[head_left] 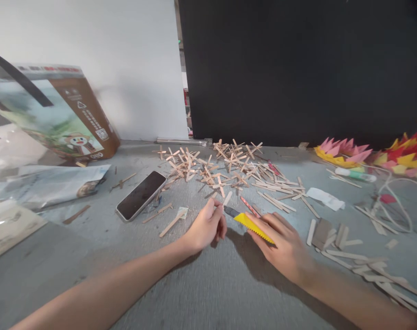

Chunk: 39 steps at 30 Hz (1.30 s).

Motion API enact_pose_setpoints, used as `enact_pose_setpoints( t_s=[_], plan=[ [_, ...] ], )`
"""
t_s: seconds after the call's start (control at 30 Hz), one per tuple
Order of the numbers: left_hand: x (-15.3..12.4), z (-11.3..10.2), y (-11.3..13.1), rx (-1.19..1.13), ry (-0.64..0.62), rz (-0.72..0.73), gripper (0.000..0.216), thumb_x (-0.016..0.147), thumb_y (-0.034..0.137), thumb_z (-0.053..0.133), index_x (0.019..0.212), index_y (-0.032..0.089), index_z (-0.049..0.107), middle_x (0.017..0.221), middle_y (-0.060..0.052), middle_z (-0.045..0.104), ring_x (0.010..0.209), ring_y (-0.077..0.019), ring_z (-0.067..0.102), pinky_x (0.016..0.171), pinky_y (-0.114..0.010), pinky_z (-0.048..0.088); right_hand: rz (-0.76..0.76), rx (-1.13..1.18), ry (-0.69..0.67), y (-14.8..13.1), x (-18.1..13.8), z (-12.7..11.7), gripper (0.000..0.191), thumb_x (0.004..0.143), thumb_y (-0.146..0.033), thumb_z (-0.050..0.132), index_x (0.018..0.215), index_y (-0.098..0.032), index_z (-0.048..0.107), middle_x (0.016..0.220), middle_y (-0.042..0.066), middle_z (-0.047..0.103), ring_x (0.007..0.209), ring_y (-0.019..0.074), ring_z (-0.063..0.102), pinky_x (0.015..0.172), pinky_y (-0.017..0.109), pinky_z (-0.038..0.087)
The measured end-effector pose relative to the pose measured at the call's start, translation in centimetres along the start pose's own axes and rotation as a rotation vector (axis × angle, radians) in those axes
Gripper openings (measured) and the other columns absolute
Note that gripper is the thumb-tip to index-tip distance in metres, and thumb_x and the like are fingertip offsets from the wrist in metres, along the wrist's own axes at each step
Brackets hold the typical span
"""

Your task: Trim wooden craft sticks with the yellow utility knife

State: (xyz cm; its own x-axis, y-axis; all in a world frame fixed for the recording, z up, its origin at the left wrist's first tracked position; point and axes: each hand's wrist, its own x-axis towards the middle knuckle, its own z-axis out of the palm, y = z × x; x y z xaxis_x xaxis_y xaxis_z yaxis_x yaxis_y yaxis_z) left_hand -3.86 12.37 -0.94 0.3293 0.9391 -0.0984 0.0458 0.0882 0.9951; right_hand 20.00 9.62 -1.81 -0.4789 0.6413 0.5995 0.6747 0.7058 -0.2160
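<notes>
My left hand (205,223) is closed in a pinch in the middle of the table. From its fingertips rises the pale end of a wooden craft stick (228,198); the rest is hidden. My right hand (280,243) grips a yellow utility knife (254,227) with a ribbed edge. The knife's dark grey front end points at my left fingertips and seems to meet the stick. Just behind the knife shows a slim red-and-white patterned piece (249,206), partly covered by my right fingers. Beyond both hands lies a heap of crossed craft sticks (208,170).
A phone (141,195) lies left of the heap, near a printed paper bag (80,119) and plastic packaging (57,185). Loose sticks (363,261) spread at right. Paper crowns (342,151), a glue stick (356,174) and a white cable (406,211) are at far right. A black panel (297,68) stands behind.
</notes>
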Motion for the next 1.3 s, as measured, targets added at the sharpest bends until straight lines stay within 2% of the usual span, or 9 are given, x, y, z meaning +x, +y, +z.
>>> enact_pose_setpoints(
  t_s=[0.17,0.4,0.6,0.9,1.3],
  plan=[
    [0.01,-0.04,0.21,-0.024,0.006,-0.011,0.025,0.105,0.048,0.036,0.096,0.025,0.037,0.049,0.009,0.055,0.036,-0.0107,0.044,0.039,-0.019,0.032,-0.065,-0.12,0.026,-0.13,-0.09,-0.16,0.052,0.098,-0.016,0.068,0.149,-0.023,0.058,0.094,0.008,0.069,0.086,0.0239,0.061,0.08,0.04,0.051],
    [0.06,0.07,0.08,-0.043,0.023,-0.006,0.025,0.104,0.048,0.038,0.097,0.024,0.038,0.048,0.008,0.056,0.036,-0.0105,0.044,0.041,-0.019,0.034,-0.019,-0.064,0.025,-0.2,-0.03,-0.14,0.049,0.1,-0.018,0.065,0.149,-0.026,0.059,0.094,0.008,0.07,0.088,0.0248,0.064,0.08,0.041,0.054],
    [0.83,-0.32,-0.31,-0.112,0.187,-0.03,0.025,0.101,0.048,0.044,0.095,0.026,0.034,0.048,0.011,0.054,0.033,-0.0101,0.042,0.037,-0.017,0.028,0.124,0.14,0.128,-0.06,-0.38,-0.24,0.054,0.104,-0.015,0.057,0.156,-0.028,0.05,0.109,0.01,0.073,0.089,0.0208,0.071,0.08,0.033,0.057],
    [0.11,-0.15,-0.44,0.078,0.085,0.096,0.023,0.105,0.046,0.04,0.098,0.025,0.039,0.052,0.01,0.054,0.038,-0.0096,0.042,0.041,-0.018,0.033,0.059,0.142,0.012,-0.2,0.52,-0.25,0.042,0.103,-0.021,0.059,0.144,-0.027,0.065,0.094,0.008,0.069,0.084,0.0209,0.068,0.075,0.035,0.059],
    [0.1,-0.07,0.04,0.063,0.092,0.08,0.026,0.102,0.049,0.047,0.095,0.024,0.044,0.051,0.009,0.054,0.036,-0.009,0.04,0.039,-0.018,0.032,0.071,0.18,0.043,0.05,0.01,0.02,0.049,0.101,-0.016,0.062,0.148,-0.027,0.061,0.092,0.007,0.064,0.08,0.0194,0.064,0.073,0.034,0.056]
  ],
)
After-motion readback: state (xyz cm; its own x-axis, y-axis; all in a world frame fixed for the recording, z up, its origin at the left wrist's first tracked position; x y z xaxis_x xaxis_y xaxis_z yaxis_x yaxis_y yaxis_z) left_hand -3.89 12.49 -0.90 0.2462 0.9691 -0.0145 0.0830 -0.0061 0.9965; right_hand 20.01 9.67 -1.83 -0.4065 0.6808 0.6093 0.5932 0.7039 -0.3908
